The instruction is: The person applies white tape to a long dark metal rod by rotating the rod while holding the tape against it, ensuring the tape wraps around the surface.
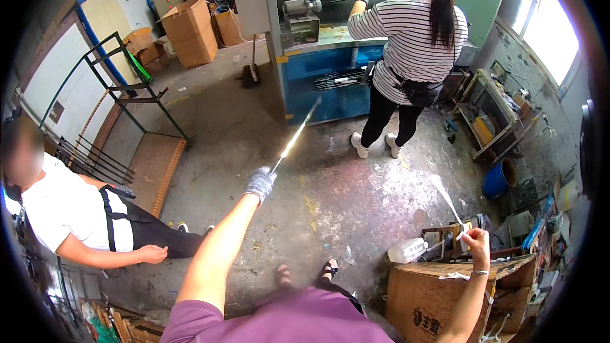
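Note:
My left hand (260, 183), in a grey knit glove, is closed around one end of a thin shiny metal rod (291, 145). The rod slants away from me, up and to the right, its middle glaring with light and its far tip before the blue cabinet. Bare, my right hand (476, 241) is raised over the wooden box at the right, fingers pinched together. A narrow white strip (450, 201) trails up and left from those fingers.
Facing a workbench (375, 35), a person in a striped top (406, 57) holds another rod. Another person in white (76, 209) stands at left beside a green metal rack (124, 89). A wooden box (422, 302), white jug (407, 250) and blue bin (499, 178) are at right.

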Tool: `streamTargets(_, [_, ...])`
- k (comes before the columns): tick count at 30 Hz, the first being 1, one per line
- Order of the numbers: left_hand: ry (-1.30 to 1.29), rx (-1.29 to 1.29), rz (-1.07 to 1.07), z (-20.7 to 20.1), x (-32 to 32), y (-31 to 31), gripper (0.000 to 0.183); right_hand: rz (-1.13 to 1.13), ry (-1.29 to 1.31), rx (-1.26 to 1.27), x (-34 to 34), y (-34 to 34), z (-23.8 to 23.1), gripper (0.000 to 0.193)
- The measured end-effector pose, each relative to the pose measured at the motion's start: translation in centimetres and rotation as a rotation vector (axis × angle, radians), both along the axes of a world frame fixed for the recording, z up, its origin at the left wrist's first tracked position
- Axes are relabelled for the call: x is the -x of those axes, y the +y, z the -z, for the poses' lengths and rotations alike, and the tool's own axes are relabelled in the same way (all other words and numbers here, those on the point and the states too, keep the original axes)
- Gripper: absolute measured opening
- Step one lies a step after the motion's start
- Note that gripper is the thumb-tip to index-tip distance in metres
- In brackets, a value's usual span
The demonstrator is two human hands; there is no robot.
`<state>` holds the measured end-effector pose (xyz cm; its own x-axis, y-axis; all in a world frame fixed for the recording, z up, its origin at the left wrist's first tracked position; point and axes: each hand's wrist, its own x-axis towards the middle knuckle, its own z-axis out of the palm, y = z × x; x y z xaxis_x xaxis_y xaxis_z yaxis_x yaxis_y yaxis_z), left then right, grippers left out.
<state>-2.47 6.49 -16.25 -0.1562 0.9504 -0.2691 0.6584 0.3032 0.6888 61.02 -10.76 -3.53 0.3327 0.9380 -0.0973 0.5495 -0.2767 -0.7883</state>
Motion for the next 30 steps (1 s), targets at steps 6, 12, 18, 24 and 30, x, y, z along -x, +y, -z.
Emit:
streamTargets(6, [1.153, 0.277, 0.481, -3.3, 0.4, -2.5, 0.023, 0.133, -0.743, 0.111, -6.5, -8.4, 5.3, 0.017])
streamTargets(12, [1.448, 0.43, 0.587, 2.8, 6.6, -3.1, 0.024, 0.363, -0.9, 0.182, -8.0, -15.4, 1.7, 0.019])
streamTargets(18, [1.402, 0.448, 0.456, 0.7, 10.7, -3.1, 0.026, 0.452, -1.058, 0.274, -8.1, -21.9, -1.5, 0.02])
streamTargets(24, [1.604, 0.432, 0.644, -0.3, 17.3, -5.7, 0.023, 0.526, -1.079, 0.496, -8.8, -21.0, -3.6, 0.018])
streamTargets(30, [1.714, 0.545, 0.521, 2.5, 22.6, -5.3, 0.024, 0.691, -0.938, 0.433, -9.5, -22.7, -5.9, 0.017])
